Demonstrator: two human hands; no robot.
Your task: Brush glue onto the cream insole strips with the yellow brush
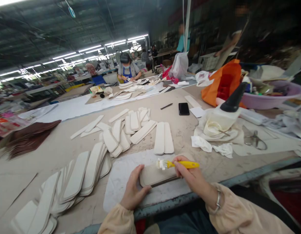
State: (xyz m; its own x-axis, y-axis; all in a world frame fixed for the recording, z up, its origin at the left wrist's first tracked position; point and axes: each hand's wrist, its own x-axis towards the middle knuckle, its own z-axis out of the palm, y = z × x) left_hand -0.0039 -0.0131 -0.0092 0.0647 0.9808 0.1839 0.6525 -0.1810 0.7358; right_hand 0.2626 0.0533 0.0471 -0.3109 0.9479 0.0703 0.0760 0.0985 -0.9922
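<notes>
My right hand (186, 170) is closed round the yellow handle of a brush (183, 164), whose bristles are coated in a thick white paste. The brush head is over a beige rounded strip (152, 175) at the table's near edge; whether they touch I cannot tell. At the strip's left end is my left hand (134, 190), thumb and fingers spread round the corner. Beneath the strip is a whitish sheet (116, 185). Two pale strips (164, 138) lie side by side just beyond it.
Overlapping pale strips (94, 165) fan out to the left. At right stand a white bottle with black nozzle (222, 115), crumpled tissues (201, 143) and scissors (255, 141). Farther back are a phone (183, 109), a pen (166, 106), an orange bag (220, 81) and a person (128, 70).
</notes>
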